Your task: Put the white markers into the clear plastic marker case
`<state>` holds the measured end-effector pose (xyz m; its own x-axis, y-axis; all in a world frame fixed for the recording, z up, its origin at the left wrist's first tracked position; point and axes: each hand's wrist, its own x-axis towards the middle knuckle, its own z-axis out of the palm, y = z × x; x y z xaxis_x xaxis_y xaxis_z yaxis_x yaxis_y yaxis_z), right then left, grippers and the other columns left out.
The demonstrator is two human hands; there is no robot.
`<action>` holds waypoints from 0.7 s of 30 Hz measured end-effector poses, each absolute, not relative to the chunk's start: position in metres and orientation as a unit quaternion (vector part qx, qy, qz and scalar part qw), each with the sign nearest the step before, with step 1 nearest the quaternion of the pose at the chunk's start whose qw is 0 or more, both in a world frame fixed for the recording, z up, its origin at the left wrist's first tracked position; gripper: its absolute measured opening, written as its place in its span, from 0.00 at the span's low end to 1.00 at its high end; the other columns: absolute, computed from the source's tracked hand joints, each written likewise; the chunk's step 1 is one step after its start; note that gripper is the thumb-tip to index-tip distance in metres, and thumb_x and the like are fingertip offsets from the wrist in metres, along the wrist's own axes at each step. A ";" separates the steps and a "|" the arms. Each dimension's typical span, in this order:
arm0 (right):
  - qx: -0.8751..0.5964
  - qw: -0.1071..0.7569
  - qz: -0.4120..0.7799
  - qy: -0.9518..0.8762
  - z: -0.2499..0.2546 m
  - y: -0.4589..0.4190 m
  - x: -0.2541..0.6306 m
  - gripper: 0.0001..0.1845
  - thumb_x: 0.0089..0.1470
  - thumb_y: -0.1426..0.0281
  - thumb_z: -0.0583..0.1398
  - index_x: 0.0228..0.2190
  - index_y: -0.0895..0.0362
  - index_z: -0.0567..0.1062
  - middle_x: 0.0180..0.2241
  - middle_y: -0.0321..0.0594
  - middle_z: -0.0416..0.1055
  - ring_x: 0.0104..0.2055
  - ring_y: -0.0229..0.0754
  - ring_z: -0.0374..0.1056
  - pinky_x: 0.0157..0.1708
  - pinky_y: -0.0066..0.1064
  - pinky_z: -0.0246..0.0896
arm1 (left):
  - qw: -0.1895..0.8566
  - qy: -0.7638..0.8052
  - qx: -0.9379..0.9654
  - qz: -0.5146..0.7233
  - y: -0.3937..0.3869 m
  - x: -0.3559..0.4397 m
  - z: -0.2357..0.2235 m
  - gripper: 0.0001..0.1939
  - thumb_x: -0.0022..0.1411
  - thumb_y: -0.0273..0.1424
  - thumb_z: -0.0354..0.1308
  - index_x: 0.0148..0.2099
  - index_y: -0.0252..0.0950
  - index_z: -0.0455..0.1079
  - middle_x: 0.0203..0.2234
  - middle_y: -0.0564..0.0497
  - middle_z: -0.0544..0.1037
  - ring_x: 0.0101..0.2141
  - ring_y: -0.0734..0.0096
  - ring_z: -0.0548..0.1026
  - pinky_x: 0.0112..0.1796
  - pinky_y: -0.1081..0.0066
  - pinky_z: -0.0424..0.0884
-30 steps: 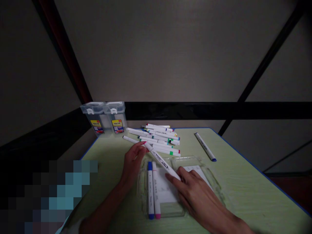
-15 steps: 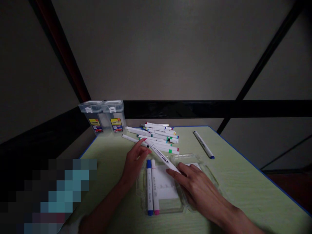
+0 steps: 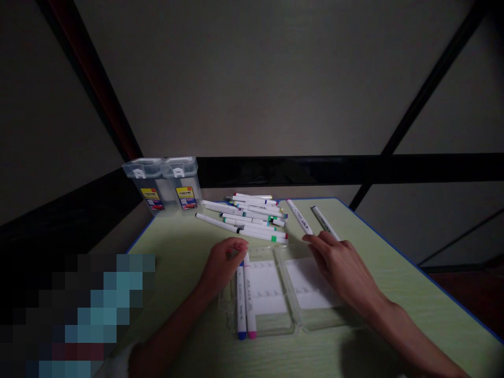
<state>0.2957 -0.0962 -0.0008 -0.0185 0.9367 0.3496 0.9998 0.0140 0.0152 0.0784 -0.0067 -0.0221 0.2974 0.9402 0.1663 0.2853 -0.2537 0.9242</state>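
My right hand (image 3: 340, 262) pinches the near end of a white marker (image 3: 300, 218) with a pink far tip, over the table to the right of the pile. My left hand (image 3: 224, 265) is at the upper left corner of an open clear plastic case (image 3: 293, 299). Its fingers are curled with a gap to the thumb, and no object shows between them. Side by side in the case's left half lie a blue-capped marker (image 3: 241, 304) and a pink-capped marker (image 3: 250, 304). The left thumb covers part of the blue one's upper end.
Several loose white markers (image 3: 255, 220) with coloured ends are heaped at the table's back. Another marker (image 3: 325, 223) lies beyond my right hand. Two lidded clear boxes (image 3: 169, 191) with yellow labels stand at the back left. The green table (image 3: 397, 294) has a blue edge.
My right hand has carried the pink-tipped marker away from above the case, to the right and back. My left hand has come off its tip and dropped slightly toward the case.
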 end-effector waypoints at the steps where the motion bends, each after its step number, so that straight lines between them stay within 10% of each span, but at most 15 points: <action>1: -0.698 0.115 -0.135 -0.694 -0.001 -0.095 0.300 0.14 0.57 0.74 0.47 0.41 0.58 0.68 0.32 0.40 0.67 0.26 0.39 0.66 0.31 0.32 0.53 | 0.417 0.444 0.690 0.392 -0.007 0.078 -0.022 0.06 0.45 0.25 0.54 0.29 0.32 0.71 0.25 0.50 0.75 0.28 0.72 0.71 0.31 0.74 0.66; 21: -0.761 0.017 -0.138 -0.634 -0.006 -0.093 0.321 0.18 0.56 0.73 0.46 0.48 0.57 0.63 0.36 0.43 0.72 0.26 0.42 0.69 0.28 0.32 0.53 | 0.441 0.443 0.687 0.370 -0.007 0.078 -0.017 0.04 0.45 0.24 0.52 0.26 0.32 0.68 0.23 0.51 0.74 0.28 0.71 0.71 0.31 0.73 0.66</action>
